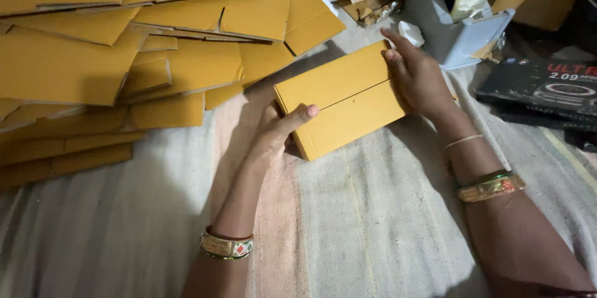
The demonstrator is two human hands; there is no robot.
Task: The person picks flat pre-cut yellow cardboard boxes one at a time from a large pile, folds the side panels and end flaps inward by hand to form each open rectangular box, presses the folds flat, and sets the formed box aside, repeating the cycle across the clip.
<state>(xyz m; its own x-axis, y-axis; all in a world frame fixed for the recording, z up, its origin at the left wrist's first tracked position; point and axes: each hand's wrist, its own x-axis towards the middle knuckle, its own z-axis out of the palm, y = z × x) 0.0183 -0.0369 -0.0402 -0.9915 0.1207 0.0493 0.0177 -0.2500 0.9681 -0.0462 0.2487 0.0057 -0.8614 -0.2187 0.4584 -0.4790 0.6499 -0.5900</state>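
Left hand (273, 133) and right hand (416, 77) clasp opposite ends of a closed yellow cardboard box (342, 99) on striped cloth (373, 223). Judged best: press both flaps flush, keeping the seam straight.

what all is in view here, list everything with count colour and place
box: one, yellow-brown, closed, centre, on the cloth
flat cardboard: many overlapping sheets, yellow-brown, top left
tape dispenser: one, grey, with a pale tape roll, top right
black carton: one, black, right edge
cloth: one, off-white with a pinkish stripe, covers the floor
bangles: gold ones on both wrists, plus a thin band on the right
left hand: one, thumb on the box's top at its left end
right hand: one, fingers along the box's right end
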